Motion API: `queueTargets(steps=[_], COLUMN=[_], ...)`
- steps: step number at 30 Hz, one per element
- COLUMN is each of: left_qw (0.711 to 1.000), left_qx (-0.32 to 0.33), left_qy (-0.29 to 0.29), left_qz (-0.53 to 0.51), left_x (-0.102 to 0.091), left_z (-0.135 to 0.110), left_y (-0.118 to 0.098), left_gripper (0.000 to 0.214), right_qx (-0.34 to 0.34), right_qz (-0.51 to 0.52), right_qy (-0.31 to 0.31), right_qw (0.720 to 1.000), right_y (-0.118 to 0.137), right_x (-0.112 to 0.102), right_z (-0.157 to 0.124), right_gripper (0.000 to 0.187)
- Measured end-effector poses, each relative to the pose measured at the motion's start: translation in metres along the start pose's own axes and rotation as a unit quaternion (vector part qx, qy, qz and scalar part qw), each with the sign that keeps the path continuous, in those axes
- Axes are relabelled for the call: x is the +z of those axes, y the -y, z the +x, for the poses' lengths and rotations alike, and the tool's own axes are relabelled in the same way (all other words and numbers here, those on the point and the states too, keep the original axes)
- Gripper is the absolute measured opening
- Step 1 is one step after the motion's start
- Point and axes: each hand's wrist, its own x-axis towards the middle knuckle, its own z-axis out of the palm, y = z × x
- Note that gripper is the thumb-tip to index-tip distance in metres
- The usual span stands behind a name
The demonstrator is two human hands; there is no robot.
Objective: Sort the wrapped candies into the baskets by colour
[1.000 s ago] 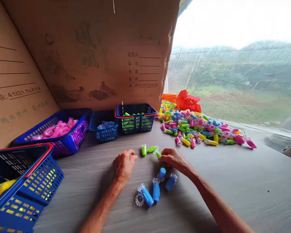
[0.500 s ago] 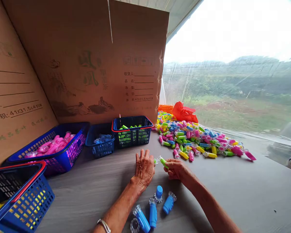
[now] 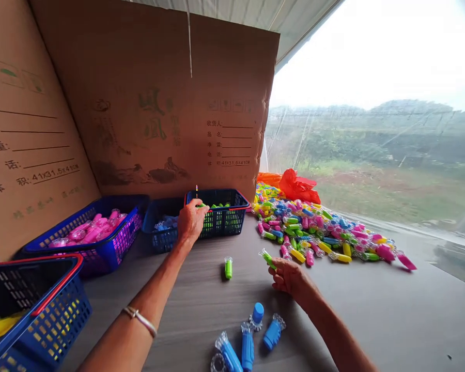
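My left hand [image 3: 191, 220] reaches out over the near rim of the dark basket of green pieces [image 3: 232, 220], fingers closed round a small green piece I can only partly see. My right hand [image 3: 289, 275] rests on the grey table [image 3: 372, 315] and pinches a green toy piece [image 3: 267, 258] with a clear end. One more green piece [image 3: 228, 267] lies on the table between my hands. Several blue pieces [image 3: 248, 338] lie close to me, one standing upright.
A big heap of mixed coloured pieces [image 3: 310, 230] lies at right beside a red bag [image 3: 297, 187]. Blue baskets hold pink pieces [image 3: 96, 232] and blue pieces [image 3: 165, 227]; another blue basket with a red rim [image 3: 42, 305] is at near left. Cardboard boxes [image 3: 139, 103] wall the back.
My left hand left the spot beside my right hand and stretched forward to the green basket. One green piece now lies alone on the table. My right hand keeps its green piece.
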Motion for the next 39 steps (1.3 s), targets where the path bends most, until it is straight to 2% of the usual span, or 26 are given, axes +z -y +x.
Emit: queueTargets(steps=[4, 7, 9, 12, 14, 16, 19, 23, 24, 25, 28, 29, 30, 31, 33, 36, 37, 39], left_qw=[0.996, 0.987, 0.98, 0.973, 0.971, 0.97, 0.97, 0.969, 0.968, 0.968, 0.968, 0.967, 0.967, 0.966, 0.964, 0.963, 0.962, 0.959], left_qx=[-0.037, -0.102, -0.129, -0.128, -0.116, -0.108, -0.107, -0.094, -0.092, -0.09, -0.086, -0.085, -0.084, -0.084, -0.083, -0.081, -0.08, -0.081], left_qy=[0.075, 0.124, 0.146, 0.153, 0.148, 0.15, 0.159, 0.164, 0.162, 0.16, 0.157, 0.158, 0.159, 0.162, 0.165, 0.176, 0.182, 0.194], left_qz=[-0.037, 0.0, 0.042, 0.116, 0.149, 0.156, 0.151, 0.162, 0.166, 0.171, 0.178, 0.18, 0.182, 0.184, 0.189, 0.187, 0.187, 0.189], left_x=[-0.002, 0.002, 0.005, 0.008, 0.007, 0.005, 0.003, 0.006, 0.007, 0.008, 0.009, 0.01, 0.01, 0.01, 0.01, 0.01, 0.009, 0.008], left_z=[-0.073, -0.114, -0.126, -0.131, -0.13, -0.13, -0.13, -0.132, -0.133, -0.133, -0.132, -0.132, -0.132, -0.132, -0.132, -0.131, -0.131, -0.13], left_y=[0.037, 0.064, 0.072, 0.071, 0.066, 0.063, 0.063, 0.066, 0.066, 0.067, 0.069, 0.07, 0.07, 0.07, 0.07, 0.068, 0.067, 0.065], left_gripper=[0.027, 0.027, 0.026, 0.023, 0.022, 0.022, 0.022, 0.02, 0.019, 0.018, 0.018, 0.018, 0.017, 0.017, 0.016, 0.015, 0.015, 0.014], right_qx=[-0.002, -0.048, -0.109, -0.184, -0.206, -0.214, -0.211, -0.149, -0.15, -0.166, -0.249, -0.265, -0.267, -0.26, -0.235, -0.196, -0.188, -0.184], right_qz=[-0.061, -0.111, -0.127, -0.129, -0.148, -0.178, -0.238, -0.363, -0.408, -0.464, -0.638, -0.667, -0.669, -0.655, -0.608, -0.55, -0.514, -0.381], right_qy=[-0.038, -0.034, -0.023, -0.012, -0.014, -0.016, -0.004, 0.062, 0.086, 0.11, 0.172, 0.179, 0.175, 0.165, 0.138, 0.113, 0.109, 0.083], right_qw=[0.997, 0.992, 0.986, 0.974, 0.967, 0.96, 0.948, 0.918, 0.897, 0.863, 0.708, 0.673, 0.672, 0.69, 0.746, 0.804, 0.83, 0.902], right_y=[0.0, 0.019, 0.044, 0.091, 0.117, 0.129, 0.117, 0.064, 0.05, 0.038, 0.013, 0.008, 0.005, 0.003, 0.003, 0.018, 0.028, 0.056], right_x=[0.009, 0.029, 0.051, 0.087, 0.106, 0.118, 0.122, 0.112, 0.108, 0.104, 0.091, 0.086, 0.081, 0.076, 0.069, 0.069, 0.074, 0.09], right_z=[-0.001, 0.005, 0.016, 0.04, 0.055, 0.064, 0.063, 0.048, 0.044, 0.041, 0.032, 0.03, 0.027, 0.025, 0.021, 0.02, 0.023, 0.031], right_gripper=[0.035, 0.037, 0.037, 0.033, 0.032, 0.032, 0.03, 0.023, 0.029, 0.037, 0.052, 0.051, 0.048, 0.042, 0.03, 0.014, 0.011, 0.01])
